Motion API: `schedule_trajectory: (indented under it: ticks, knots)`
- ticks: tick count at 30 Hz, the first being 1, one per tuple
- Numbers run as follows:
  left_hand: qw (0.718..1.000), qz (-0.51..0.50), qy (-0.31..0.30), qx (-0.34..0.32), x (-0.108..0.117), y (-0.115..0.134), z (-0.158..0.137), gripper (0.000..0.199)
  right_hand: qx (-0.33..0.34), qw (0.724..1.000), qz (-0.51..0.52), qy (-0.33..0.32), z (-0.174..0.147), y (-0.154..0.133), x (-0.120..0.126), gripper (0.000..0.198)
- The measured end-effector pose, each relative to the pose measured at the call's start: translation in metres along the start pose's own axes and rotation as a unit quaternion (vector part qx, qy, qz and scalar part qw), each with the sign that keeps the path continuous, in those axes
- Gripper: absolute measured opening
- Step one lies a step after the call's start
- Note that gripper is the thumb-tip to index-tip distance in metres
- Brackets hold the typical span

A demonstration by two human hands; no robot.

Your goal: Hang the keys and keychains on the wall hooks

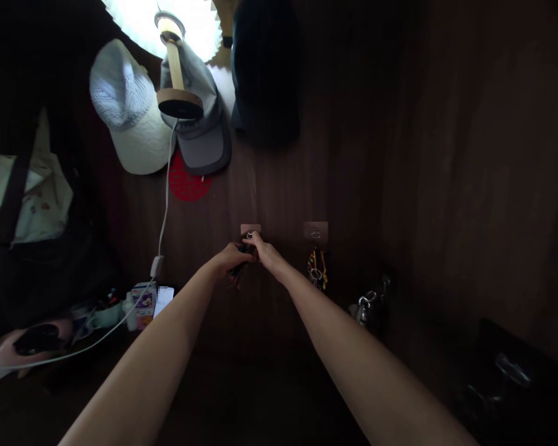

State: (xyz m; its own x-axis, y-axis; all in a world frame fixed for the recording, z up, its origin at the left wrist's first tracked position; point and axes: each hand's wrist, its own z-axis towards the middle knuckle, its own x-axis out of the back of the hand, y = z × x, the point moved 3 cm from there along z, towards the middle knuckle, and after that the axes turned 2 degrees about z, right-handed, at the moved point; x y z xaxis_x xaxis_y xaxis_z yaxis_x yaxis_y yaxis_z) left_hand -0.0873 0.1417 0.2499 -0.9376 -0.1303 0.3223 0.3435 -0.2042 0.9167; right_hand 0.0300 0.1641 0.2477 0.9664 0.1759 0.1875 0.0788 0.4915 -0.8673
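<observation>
Both my hands meet at a metal wall hook (250, 235) on a copper-coloured adhesive plate (250, 228). My left hand (229, 256) is closed on a dark hanging bundle (236, 271) that looks like a keychain, with reddish strands below it. My right hand (266, 250) has its fingertips pinched right at the hook, touching or very near it; what they grip is hidden. To the right, a second hook plate (320, 231) carries a keychain (317, 267) with a ring and red and yellow cords.
Above hang a white cap (144, 139), a grey cap (204, 145) and a dark cap (267, 80), beside a lit lamp (179, 102). Its white cable (166, 204) runs down left. Low right, metal clasps (367, 300) hang; boxes (144, 303) and a mug (106, 316) stand left.
</observation>
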Motion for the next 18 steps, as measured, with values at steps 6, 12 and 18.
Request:
schedule_trajectory:
  ticks: [6, 12, 18]
  knots:
    - [0.994, -0.094, 0.029, -0.045, 0.004, 0.023, 0.008, 0.013, -0.126, 0.991, 0.037, 0.014, 0.002, 0.015, -0.002, 0.064]
    - [0.999, -0.029, -0.004, -0.013, 0.007, -0.006, -0.015, 0.020, -0.036, 0.987, 0.134, 0.078, -0.037, 0.028, 0.003, 0.048]
    - [0.939, 0.260, -0.201, 0.104, -0.030, -0.141, -0.075, 0.017, -0.002, 0.955, 0.157, 0.252, -0.109, 0.075, 0.030, 0.035]
